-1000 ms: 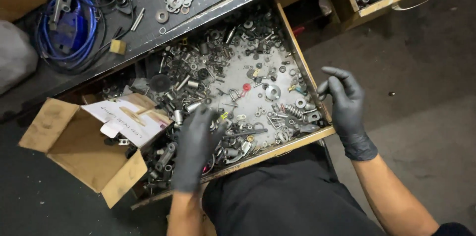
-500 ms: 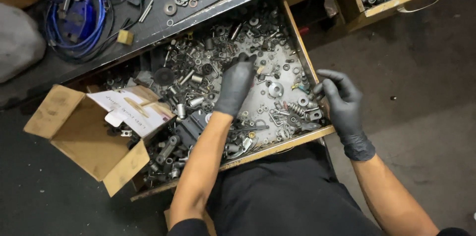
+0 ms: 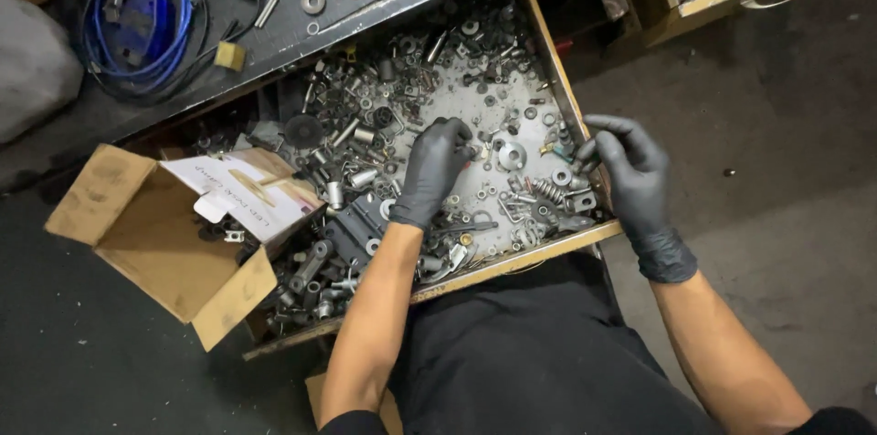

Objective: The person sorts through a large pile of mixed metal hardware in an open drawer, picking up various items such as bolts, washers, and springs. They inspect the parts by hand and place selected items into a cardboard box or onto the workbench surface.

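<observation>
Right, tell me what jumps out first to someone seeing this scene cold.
The open wooden drawer, heaped with nuts, washers, springs and other small metal hardware, fills the centre. Two black-gloved hands work it: the left hand digs into the middle of the pile, while the right hand rests at the drawer's right edge. At the left, an open cardboard box sits on the drawer's corner, below a coiled blue cable on the bench.

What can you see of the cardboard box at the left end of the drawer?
The cardboard box is brown and open, its flaps splayed outward, tilted with its mouth facing up. A white printed flap lies over its right side. Small dark parts sit inside. It rests on the drawer's hardware pile; neither hand touches it.
</observation>
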